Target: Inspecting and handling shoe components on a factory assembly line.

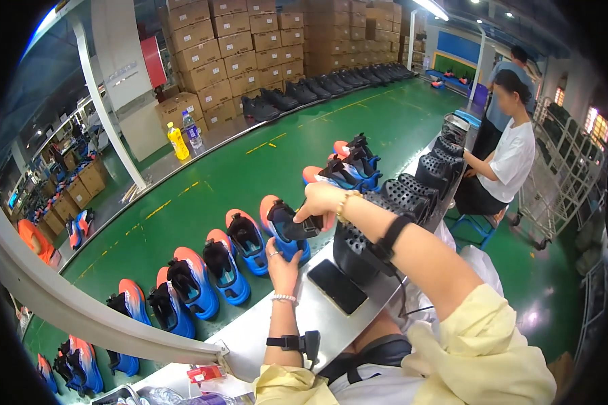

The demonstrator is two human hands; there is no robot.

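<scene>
A coral, white and blue sneaker (270,206) sits on the green surface in front of me, its heel toward me. My left hand (282,268) is at the heel, with thumb and fingers around its edge. My right hand (319,204) grips a dark, smooth shoe insert (309,228) at the shoe's opening; part of it is hidden by my fingers. More sneakers of the same kind, such as this sneaker (245,239), stand in a row to the left. Black perforated plastic pieces (403,196) are lined up to the right, close to my right forearm.
A phone (338,286) lies on the metal ledge (311,324). A white curved post (101,297) crosses the left side. Black shoes (304,92), a yellow bottle (178,141) and stacked cartons (230,54) stand across the belt. A seated co-worker (513,152) is at the right.
</scene>
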